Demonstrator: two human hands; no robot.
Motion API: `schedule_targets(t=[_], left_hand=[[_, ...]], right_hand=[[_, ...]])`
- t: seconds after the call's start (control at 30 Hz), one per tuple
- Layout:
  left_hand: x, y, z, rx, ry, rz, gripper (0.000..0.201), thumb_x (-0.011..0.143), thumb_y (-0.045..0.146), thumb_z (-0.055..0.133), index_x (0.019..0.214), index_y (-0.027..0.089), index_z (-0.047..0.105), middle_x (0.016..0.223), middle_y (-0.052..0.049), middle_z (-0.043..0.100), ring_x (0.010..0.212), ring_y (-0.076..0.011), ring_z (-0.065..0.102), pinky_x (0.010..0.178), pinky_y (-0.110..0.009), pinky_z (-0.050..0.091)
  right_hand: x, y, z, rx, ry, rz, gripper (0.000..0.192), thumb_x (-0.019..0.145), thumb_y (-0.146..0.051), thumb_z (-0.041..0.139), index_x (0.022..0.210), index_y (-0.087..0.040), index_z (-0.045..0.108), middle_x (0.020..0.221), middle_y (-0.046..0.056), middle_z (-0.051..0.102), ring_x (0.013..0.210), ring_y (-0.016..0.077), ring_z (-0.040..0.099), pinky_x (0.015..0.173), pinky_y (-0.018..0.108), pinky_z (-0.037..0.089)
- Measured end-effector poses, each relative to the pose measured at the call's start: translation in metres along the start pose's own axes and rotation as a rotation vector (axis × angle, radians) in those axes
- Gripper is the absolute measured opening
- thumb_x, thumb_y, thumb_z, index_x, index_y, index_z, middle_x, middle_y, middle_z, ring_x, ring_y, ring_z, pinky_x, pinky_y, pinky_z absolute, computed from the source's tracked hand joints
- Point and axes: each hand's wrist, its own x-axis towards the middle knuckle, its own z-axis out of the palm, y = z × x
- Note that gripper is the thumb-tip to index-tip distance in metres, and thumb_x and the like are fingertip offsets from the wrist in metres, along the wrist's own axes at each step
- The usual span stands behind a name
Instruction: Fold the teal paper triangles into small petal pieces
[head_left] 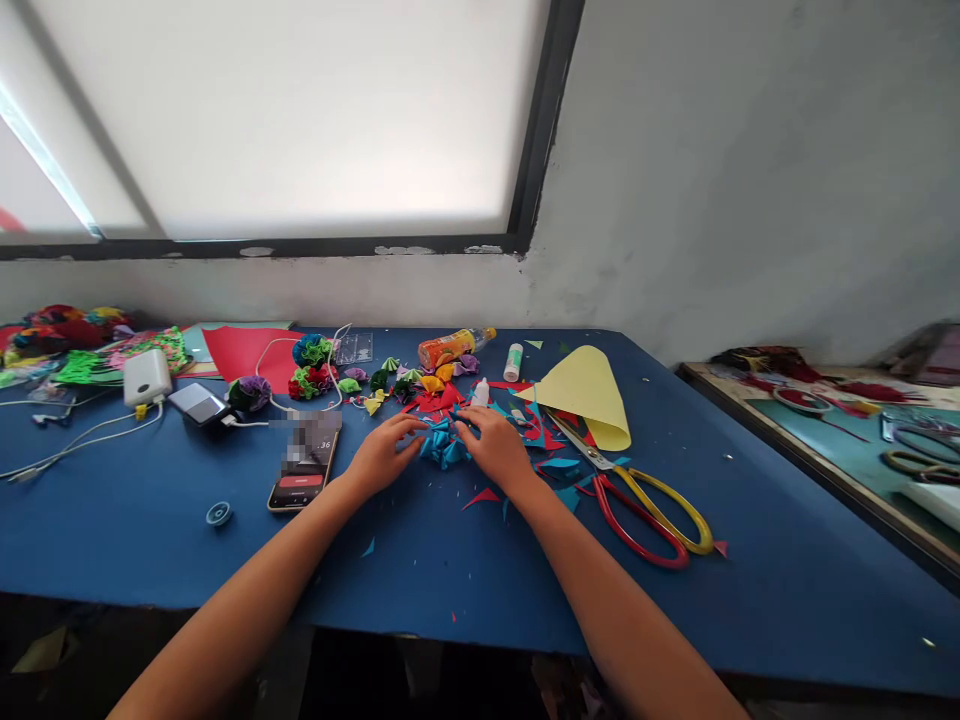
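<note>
A cluster of folded blue paper pieces [444, 446] lies on the blue table between my two hands. My left hand [384, 455] is at its left side, thumb and fingers apart and the tips close to the blue folds. From the right, my right hand [495, 445] curves toward the same cluster, its fingers spread and the tips at its edge; whether they press on it I cannot tell. Just beyond are folded red paper pieces [437, 400] and a small white glue bottle [481, 392].
Large scissors [637, 505] with red and yellow handles lie right, by a curled yellow sheet [589, 395] and paper scraps [559, 465]. A phone [306, 465] lies left, near a power bank [147, 377] with cables. An orange-labelled bottle [454, 347] lies at the back.
</note>
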Motion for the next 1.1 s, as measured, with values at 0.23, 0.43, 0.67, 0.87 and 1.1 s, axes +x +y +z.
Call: schedule_targets(t=[0.23, 0.43, 0.67, 0.87, 1.1], left_hand=[[0.004, 0.004, 0.005, -0.502, 0.009, -0.241, 0.038, 0.071, 0.037, 0.066, 0.101, 0.014, 0.061, 0.091, -0.008, 0.067, 0.080, -0.0164, 0.061, 0.067, -0.025, 0.049], [0.006, -0.002, 0.003, -0.549, 0.022, -0.290, 0.032, 0.068, 0.039, 0.066, 0.085, 0.012, 0.067, 0.080, -0.006, 0.068, 0.070, -0.0148, 0.060, 0.070, -0.028, 0.048], [0.005, 0.005, -0.004, -0.452, -0.153, -0.317, 0.025, 0.071, 0.031, 0.064, 0.085, 0.010, 0.068, 0.066, -0.003, 0.065, 0.060, -0.0118, 0.056, 0.059, -0.024, 0.047], [-0.004, 0.023, -0.002, -0.199, -0.421, -0.245, 0.018, 0.075, 0.024, 0.061, 0.087, 0.013, 0.066, 0.069, -0.002, 0.063, 0.059, -0.0106, 0.054, 0.054, -0.020, 0.042], [-0.007, 0.027, 0.001, -0.068, -0.462, -0.083, 0.009, 0.075, 0.023, 0.063, 0.079, 0.018, 0.069, 0.084, -0.003, 0.062, 0.076, -0.0133, 0.055, 0.072, -0.023, 0.043]], right_hand=[[-0.004, -0.015, 0.008, 0.327, -0.054, -0.088, 0.014, 0.082, -0.022, 0.057, 0.087, -0.017, 0.069, 0.090, 0.005, 0.069, 0.080, 0.0163, 0.065, 0.067, 0.024, 0.052], [-0.001, -0.008, 0.002, 0.359, 0.017, -0.027, 0.019, 0.083, -0.030, 0.055, 0.086, -0.017, 0.069, 0.084, 0.005, 0.069, 0.075, 0.0167, 0.064, 0.065, 0.025, 0.052], [0.006, 0.014, -0.030, -0.037, 0.401, 0.246, 0.040, 0.081, -0.029, 0.057, 0.118, -0.014, 0.057, 0.125, 0.019, 0.044, 0.119, 0.0354, 0.038, 0.097, 0.052, 0.032], [-0.002, 0.015, -0.055, -0.403, 0.196, 0.382, 0.050, 0.084, -0.042, 0.054, 0.128, -0.018, 0.049, 0.101, 0.017, 0.051, 0.090, 0.0323, 0.055, 0.072, 0.041, 0.046], [-0.008, 0.022, -0.079, -0.378, 0.365, 0.477, 0.063, 0.083, -0.044, 0.054, 0.134, -0.013, 0.037, 0.114, 0.021, 0.039, 0.103, 0.0362, 0.047, 0.079, 0.048, 0.044]])
